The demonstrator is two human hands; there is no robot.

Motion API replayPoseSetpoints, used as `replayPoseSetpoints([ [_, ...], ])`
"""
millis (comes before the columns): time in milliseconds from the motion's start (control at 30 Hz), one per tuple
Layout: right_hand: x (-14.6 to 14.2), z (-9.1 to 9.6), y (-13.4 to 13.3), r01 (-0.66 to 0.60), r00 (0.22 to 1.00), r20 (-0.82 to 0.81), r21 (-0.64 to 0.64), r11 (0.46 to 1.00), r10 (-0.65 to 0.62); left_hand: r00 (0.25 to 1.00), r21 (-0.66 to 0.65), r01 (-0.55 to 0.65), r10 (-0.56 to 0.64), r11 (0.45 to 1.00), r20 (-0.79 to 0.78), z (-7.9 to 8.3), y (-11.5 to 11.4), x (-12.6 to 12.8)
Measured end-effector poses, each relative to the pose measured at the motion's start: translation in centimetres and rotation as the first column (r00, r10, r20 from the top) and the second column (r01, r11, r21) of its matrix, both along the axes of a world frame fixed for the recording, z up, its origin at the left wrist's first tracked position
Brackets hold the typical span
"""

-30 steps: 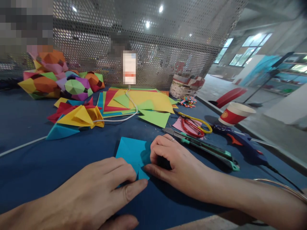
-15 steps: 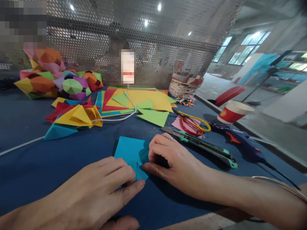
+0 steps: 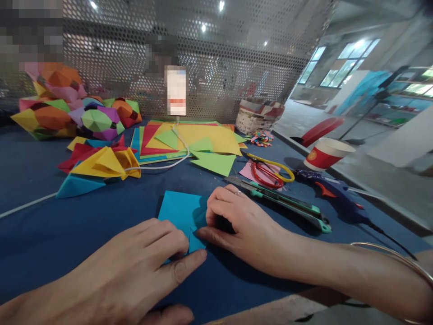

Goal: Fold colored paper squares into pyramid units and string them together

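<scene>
A light blue paper square (image 3: 177,211) lies on the dark blue table (image 3: 40,234) in front of me. My left hand (image 3: 135,266) lies flat over its near left part, fingers stretched out and the thumb pressing the near edge. My right hand (image 3: 237,223) rests on the paper's right edge with its fingers curled under; the thumb tip presses the paper beside my left fingers. A ring shows on one right finger and a thin bangle on that wrist.
Right of my hands lie a green utility knife (image 3: 287,205), red and yellow scissors (image 3: 269,171), a blue glue gun (image 3: 338,196) and a red paper cup (image 3: 324,153). Behind are stacked coloured sheets (image 3: 189,140), folded paper pieces (image 3: 98,162), paper balls (image 3: 67,113), a woven basket (image 3: 259,117) and a mesh screen (image 3: 203,54).
Both hands stay pressed on the blue paper with only slight shifts of the fingers. The view has drifted a little, nothing else has moved.
</scene>
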State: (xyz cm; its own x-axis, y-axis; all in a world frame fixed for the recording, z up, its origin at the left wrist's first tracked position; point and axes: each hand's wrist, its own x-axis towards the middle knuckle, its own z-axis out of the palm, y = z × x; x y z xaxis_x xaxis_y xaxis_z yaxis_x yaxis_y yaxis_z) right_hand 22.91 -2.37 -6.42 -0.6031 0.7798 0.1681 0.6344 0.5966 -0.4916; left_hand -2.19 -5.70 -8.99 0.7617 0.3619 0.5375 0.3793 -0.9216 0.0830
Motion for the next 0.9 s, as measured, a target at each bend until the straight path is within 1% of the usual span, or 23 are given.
replayPoseSetpoints([
  [100, 0.0, -0.1, 0.0, -0.001, 1.000, 0.008, 0.002, 1.000, 0.001, 0.997, -0.070, -0.075, 0.072, 0.995, -0.041, 0.2, -0.6, -0.6],
  [167, 0.0, -0.2, 0.0, -0.004, 1.000, 0.012, 0.012, 1.000, 0.004, 0.992, -0.141, -0.118, 0.111, 0.983, -0.060, 0.6, -0.7, -1.0],
  [267, 0.0, -0.1, 0.0, 0.001, 1.000, 0.015, 0.028, 1.000, -0.002, 0.998, -0.270, -0.066, 0.062, 0.960, -0.023, 1.4, -0.3, -1.3],
  [333, 0.0, 0.0, 0.0, 0.001, 1.000, 0.013, 0.032, 0.999, -0.002, 1.000, -0.316, -0.022, 0.024, 0.948, 0.001, 1.8, 0.0, -1.3],
  [433, 0.0, 0.0, 0.1, -0.001, 1.000, 0.012, 0.023, 1.000, 0.001, 1.000, -0.301, 0.000, 0.003, 0.954, 0.010, 2.0, 0.2, -1.3],
  [533, -0.1, 0.0, 0.1, 0.007, 1.000, 0.016, 0.007, 1.000, -0.007, 1.000, -0.276, -0.014, 0.015, 0.961, -0.001, 1.9, 0.0, -1.2],
  [600, -0.2, 0.0, 0.0, 0.016, 1.000, 0.019, 0.000, 1.000, -0.016, 0.999, -0.232, -0.038, 0.033, 0.972, -0.024, 1.7, -0.2, -1.2],
  [700, -0.3, 0.1, -0.1, 0.024, 0.999, 0.024, -0.013, 1.000, -0.024, 0.997, -0.172, -0.028, 0.015, 0.985, -0.078, 1.3, -0.4, -1.2],
  [800, -0.3, 0.3, -0.1, 0.026, 0.999, 0.031, -0.026, 0.999, -0.025, 0.995, -0.193, -0.037, 0.018, 0.981, -0.095, 1.0, -0.5, -1.0],
  [900, -0.3, 0.4, -0.1, 0.024, 0.999, 0.029, -0.027, 0.999, -0.023, 0.997, -0.212, -0.043, 0.030, 0.976, -0.064, 0.7, -0.5, -0.9],
])
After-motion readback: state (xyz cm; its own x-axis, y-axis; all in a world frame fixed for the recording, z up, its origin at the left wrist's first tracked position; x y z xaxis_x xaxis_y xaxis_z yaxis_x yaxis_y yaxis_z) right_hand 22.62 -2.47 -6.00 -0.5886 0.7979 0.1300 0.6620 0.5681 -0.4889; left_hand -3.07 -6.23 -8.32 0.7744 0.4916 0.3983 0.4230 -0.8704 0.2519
